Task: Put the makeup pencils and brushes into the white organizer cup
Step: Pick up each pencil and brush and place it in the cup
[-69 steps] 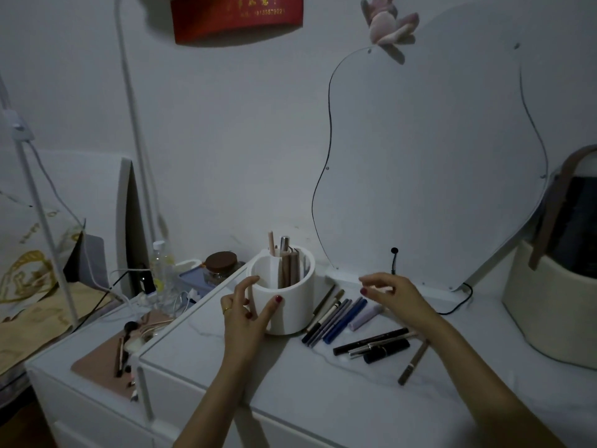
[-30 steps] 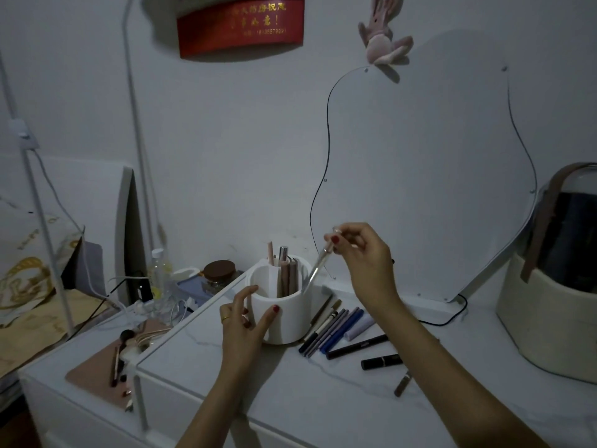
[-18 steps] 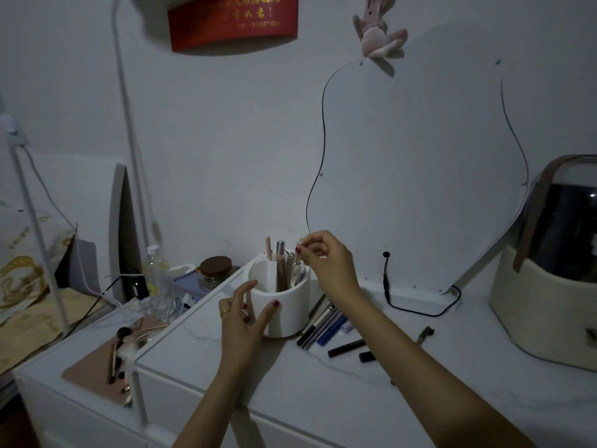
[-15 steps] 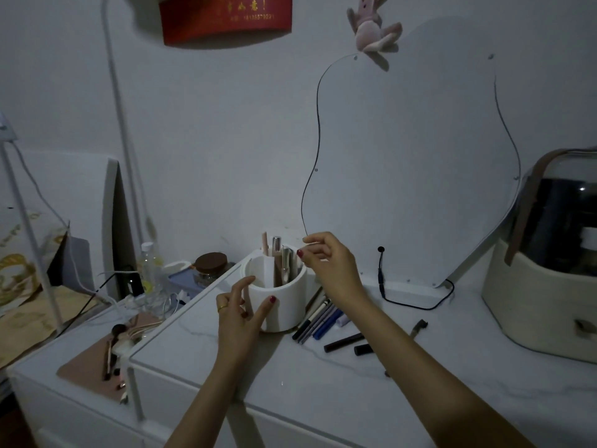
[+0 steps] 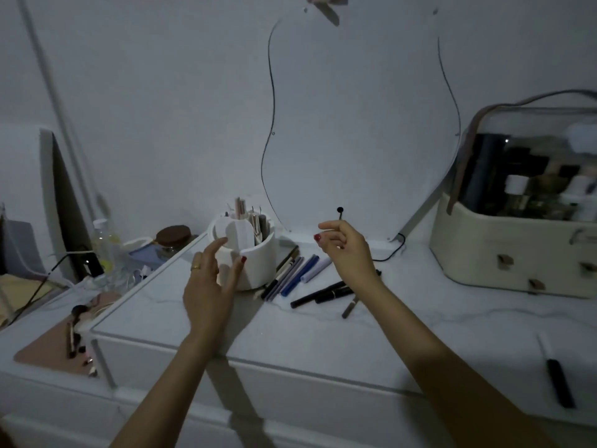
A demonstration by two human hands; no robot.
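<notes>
The white organizer cup (image 5: 247, 253) stands on the white dresser top (image 5: 323, 331) in front of the mirror (image 5: 355, 124), with several pencils and brushes upright inside it. The left hand (image 5: 210, 286) cups its near side, fingers spread wide. More makeup pencils (image 5: 292, 274) lie loose just right of the cup, and the right hand (image 5: 345, 250) hovers above them, fingers loosely curled and holding nothing.

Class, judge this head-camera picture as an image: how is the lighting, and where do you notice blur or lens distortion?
Head view: dim, bluish and underexposed; dark pencils show little detail. Head view: left hand by the white organizer cup and right hand look softly motion-blurred. Head view: wide-angle bending curves the tabletop edge; arms cast soft shadows.
</notes>
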